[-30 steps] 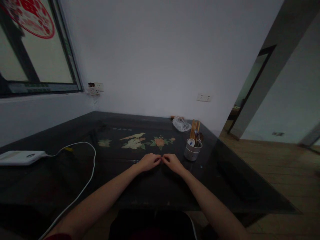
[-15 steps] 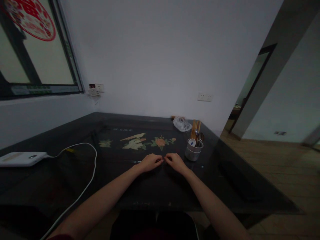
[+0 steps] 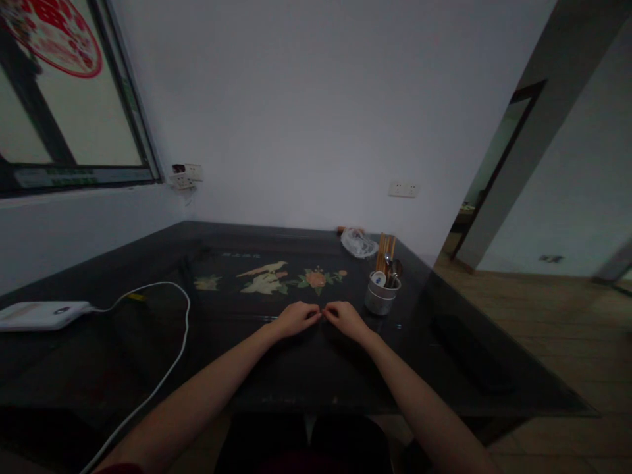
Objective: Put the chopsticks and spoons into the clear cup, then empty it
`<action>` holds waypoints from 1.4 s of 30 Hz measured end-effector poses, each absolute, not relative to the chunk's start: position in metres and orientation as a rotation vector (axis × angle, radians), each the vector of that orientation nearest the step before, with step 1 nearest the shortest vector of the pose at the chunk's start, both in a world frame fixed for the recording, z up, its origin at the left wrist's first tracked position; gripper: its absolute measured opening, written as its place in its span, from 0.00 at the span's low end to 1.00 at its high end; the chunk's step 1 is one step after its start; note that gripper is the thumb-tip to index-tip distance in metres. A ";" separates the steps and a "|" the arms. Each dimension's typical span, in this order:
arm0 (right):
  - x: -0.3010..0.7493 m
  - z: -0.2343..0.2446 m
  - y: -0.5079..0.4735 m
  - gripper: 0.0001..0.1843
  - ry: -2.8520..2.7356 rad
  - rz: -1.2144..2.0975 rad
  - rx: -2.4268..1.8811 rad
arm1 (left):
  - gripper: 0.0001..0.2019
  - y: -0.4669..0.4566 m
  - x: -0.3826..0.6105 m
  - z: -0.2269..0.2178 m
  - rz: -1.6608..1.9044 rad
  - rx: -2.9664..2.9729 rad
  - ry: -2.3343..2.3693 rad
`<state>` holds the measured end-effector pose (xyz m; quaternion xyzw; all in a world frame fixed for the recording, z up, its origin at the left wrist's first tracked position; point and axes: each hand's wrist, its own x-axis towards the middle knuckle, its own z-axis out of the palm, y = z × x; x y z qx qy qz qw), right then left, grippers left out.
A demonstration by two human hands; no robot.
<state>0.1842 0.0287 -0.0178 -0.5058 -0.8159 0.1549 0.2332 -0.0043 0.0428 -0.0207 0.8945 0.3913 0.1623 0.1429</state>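
Note:
My left hand (image 3: 297, 318) and my right hand (image 3: 344, 317) are over the middle of the dark glossy table (image 3: 316, 368), with their fingertips meeting or nearly so. Both have their fingers bent and closed in a pinch. Whatever is between the fingertips, if anything, is too small to make out. Just right of my right hand stands a pale cup (image 3: 380, 301) holding chopsticks (image 3: 385, 253), a few metal spoons (image 3: 396, 268) and a white spoon (image 3: 378, 278). Beyond my hands a bird and flower design (image 3: 316, 279) decorates the tabletop.
A white power bank-like device (image 3: 44, 315) with a white cable (image 3: 186, 322) lies on the left. A crumpled clear plastic bag (image 3: 359, 243) is near the back wall. On the right lies a dark flat object (image 3: 471, 355). Wall sockets (image 3: 403, 189) are above the table.
The view has shifted very slightly. My hands keep the same place and pose, fingertips together; the objects on the table have not moved.

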 end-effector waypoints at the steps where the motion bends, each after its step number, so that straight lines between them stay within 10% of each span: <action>1: 0.184 -0.018 0.029 0.11 -2.243 0.424 -1.385 | 0.14 0.042 -0.004 -0.020 0.468 2.574 1.133; 42: 0.185 -0.019 0.031 0.12 -2.271 0.438 -1.361 | 0.12 0.043 -0.005 -0.021 0.474 2.569 1.163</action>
